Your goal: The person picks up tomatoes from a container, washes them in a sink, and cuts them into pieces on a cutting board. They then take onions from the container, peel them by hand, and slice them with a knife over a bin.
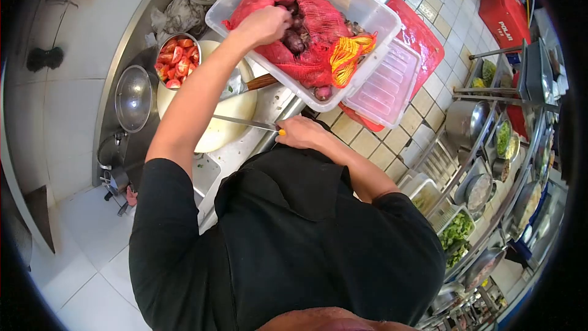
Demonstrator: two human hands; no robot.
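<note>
My left hand [266,24] reaches into a torn opening in a red mesh sack [327,15]. Its fingers are curled over the dark red onions [294,41] there; the fingertips are partly hidden. The sack lies in a clear plastic tub [386,21], with a yellow-orange net bundle [350,58] on its near side. In my right hand [301,132], close to my apron, is a knife [245,122], its blade pointing left over a round, pale chopping board [229,138]. A wooden-handled blade [260,82] lies between board and tub.
Left of the board are a bowl of cut tomatoes [179,61] and a metal strainer [135,98]. Right of the tub lie a clear lid [387,83] and a red board [422,43]. Metal racks [471,147] with pans and greens line the right; a red cooler [503,12] stands behind.
</note>
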